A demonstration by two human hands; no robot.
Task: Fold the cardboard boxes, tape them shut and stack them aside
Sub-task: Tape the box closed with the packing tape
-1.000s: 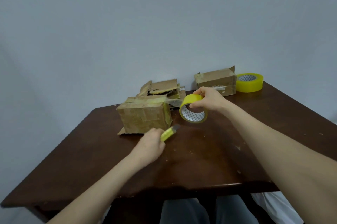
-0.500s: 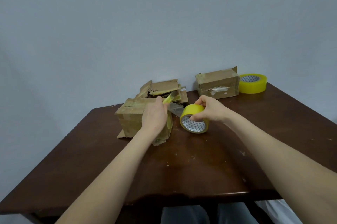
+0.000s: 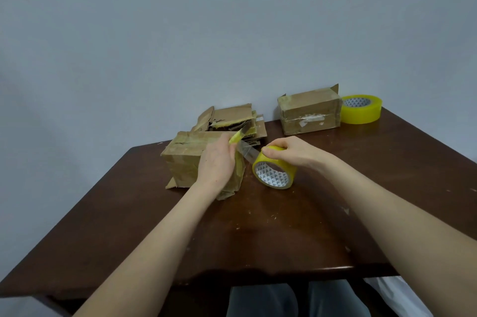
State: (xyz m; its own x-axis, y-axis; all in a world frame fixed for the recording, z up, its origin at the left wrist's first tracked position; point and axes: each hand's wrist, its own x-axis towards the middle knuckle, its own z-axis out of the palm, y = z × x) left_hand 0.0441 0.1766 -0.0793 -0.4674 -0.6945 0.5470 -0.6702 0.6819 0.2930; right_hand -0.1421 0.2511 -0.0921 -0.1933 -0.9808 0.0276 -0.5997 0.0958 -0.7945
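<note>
A worn, folded cardboard box (image 3: 184,159) stands left of centre on the dark wooden table (image 3: 258,234). My left hand (image 3: 216,164) rests against its right face and grips a yellow utility knife (image 3: 238,136), whose tip points up and back. A clear strip of tape (image 3: 249,152) runs from the box's top edge to a yellow tape roll (image 3: 275,170), which my right hand (image 3: 291,152) holds from above on the table. The knife meets the strip near the box. A taped box (image 3: 309,111) stands at the back right.
A heap of flattened cardboard boxes (image 3: 232,120) lies behind the near box. A second, larger yellow tape roll (image 3: 360,109) stands to the right of the taped box, near the table's back corner. A grey wall rises right behind the table.
My left hand has come up from the table in front of the box, carrying the knife to the stretched tape strip at the box's right side. My right hand keeps the roll almost still.
</note>
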